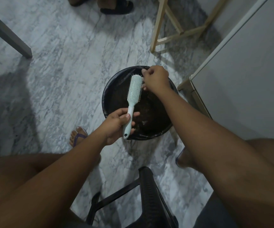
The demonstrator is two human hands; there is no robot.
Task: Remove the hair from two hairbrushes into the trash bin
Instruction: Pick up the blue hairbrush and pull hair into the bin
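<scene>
A pale mint hairbrush [133,89] is held over a round black trash bin [110,94] lined with a dark bag. My left hand [118,125] grips the brush by its white handle, bristles facing right. My right hand [155,78] is at the bristles on the brush head's right side, fingers pinched together there. Whether hair is between the fingers is too small to tell. Only one hairbrush is in view. Dark debris lies inside the bin.
The bin stands on a grey marble floor. A black plastic chair [147,191] is under me. A white appliance [241,76] is at the right, wooden stool legs [159,25] behind the bin, a grey table leg [9,35] at the left. Another person's sandalled feet [115,7] are at the top.
</scene>
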